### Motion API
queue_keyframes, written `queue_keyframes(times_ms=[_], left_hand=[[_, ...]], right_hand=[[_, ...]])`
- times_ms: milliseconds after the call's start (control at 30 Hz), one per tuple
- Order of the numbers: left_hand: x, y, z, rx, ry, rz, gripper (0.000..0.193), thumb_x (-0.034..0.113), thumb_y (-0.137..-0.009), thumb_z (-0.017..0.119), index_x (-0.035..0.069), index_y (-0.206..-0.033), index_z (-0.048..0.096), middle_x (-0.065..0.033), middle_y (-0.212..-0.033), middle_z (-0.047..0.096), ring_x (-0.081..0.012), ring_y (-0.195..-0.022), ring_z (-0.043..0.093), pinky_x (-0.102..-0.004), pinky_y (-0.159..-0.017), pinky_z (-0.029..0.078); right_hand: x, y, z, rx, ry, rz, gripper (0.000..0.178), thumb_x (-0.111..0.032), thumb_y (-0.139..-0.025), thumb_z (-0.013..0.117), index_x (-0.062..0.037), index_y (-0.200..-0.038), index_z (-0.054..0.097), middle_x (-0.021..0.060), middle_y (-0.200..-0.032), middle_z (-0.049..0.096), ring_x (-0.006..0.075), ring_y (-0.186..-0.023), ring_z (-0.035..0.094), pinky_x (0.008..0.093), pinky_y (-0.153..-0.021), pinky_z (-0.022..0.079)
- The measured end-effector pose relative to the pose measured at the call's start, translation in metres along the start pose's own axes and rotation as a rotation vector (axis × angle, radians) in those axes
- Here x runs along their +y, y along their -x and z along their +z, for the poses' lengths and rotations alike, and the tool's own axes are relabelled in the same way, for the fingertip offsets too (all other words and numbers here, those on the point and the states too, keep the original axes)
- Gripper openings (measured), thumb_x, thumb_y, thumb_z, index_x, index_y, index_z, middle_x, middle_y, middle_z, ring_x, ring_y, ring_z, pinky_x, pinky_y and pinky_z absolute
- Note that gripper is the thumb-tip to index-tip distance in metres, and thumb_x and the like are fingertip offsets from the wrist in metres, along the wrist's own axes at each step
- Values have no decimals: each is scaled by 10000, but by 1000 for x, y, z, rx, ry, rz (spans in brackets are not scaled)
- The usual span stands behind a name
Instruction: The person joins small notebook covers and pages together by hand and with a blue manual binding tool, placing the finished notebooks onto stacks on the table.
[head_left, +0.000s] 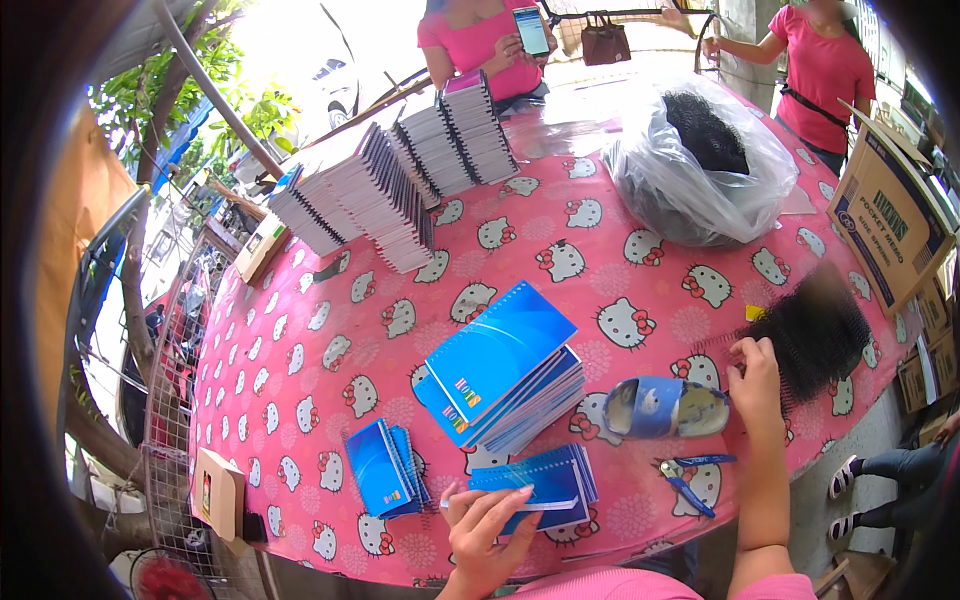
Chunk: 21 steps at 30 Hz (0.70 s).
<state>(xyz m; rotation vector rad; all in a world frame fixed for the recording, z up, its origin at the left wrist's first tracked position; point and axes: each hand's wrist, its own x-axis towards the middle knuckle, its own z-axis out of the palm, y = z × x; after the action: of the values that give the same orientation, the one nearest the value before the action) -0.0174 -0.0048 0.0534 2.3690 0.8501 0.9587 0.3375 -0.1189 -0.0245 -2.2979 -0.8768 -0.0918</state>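
My left hand [490,530] pinches the near edge of a blue-covered notebook [545,478], thumb below and fingers above, over a small group of similar ones. My right hand [756,385] reaches out to a heap of black spiral binding coils [815,330], its fingers closed at the heap's left edge on a thin coil. Between the hands lie blue-handled cutting pliers [688,483] and a roll-shaped blue and beige object [666,407]. A tall stack of blue notebooks [505,365] stands just beyond my left hand, with a smaller pile [382,468] to its left.
Stacks of spiral-bound notebooks [370,190] stand at the far left of the pink patterned tablecloth [600,270]. A clear plastic bag [640,180] of black coils sits at the back. Cardboard boxes [890,215] flank the right side. Two people in pink shirts stand beyond, one holding a phone [531,32].
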Motion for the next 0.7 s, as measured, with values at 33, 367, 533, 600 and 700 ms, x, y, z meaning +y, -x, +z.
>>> queue_keyframes(times_ms=[33,367,533,600,700], left_hand=[[3,-1,-1,1,1,-13,255,86,-679,821,108,-919,737,-30,-883,710,-201,-845,565,-339,-792,393],[-5,2,6,51,11,73,221,139,-661,847,118,-852,738,-27,-877,708,-228,-893,579,-381,-840,389],[-1,3,1,47,-52,62,217,154,-667,845,123,-852,736,-25,-853,703,-256,-945,583,-395,-864,404],[-2,5,-2,67,-46,54,221,161,-667,847,121,-855,736,-26,-842,698,-263,-952,583,-398,-866,411],[-3,2,5,82,11,46,233,169,-663,851,113,-856,735,-30,-828,691,-265,-945,582,-397,-862,417]], right_hand=[[-3,1,-3,23,18,-53,233,-88,-755,721,-40,-969,641,153,-896,595,367,-862,611,428,-733,487],[-161,82,-32,-347,-542,-397,172,-136,-783,744,-75,-941,717,98,-889,641,240,-691,652,327,-634,526],[-166,92,-17,-427,-705,-403,169,-73,-805,714,-45,-972,712,108,-891,642,237,-701,650,333,-636,525],[-169,85,-21,-414,-681,-390,133,-35,-826,688,-7,-956,695,115,-890,641,218,-712,641,315,-628,509],[-165,81,-21,-408,-608,-430,118,-37,-825,696,5,-935,682,113,-891,641,195,-721,631,293,-618,489]])
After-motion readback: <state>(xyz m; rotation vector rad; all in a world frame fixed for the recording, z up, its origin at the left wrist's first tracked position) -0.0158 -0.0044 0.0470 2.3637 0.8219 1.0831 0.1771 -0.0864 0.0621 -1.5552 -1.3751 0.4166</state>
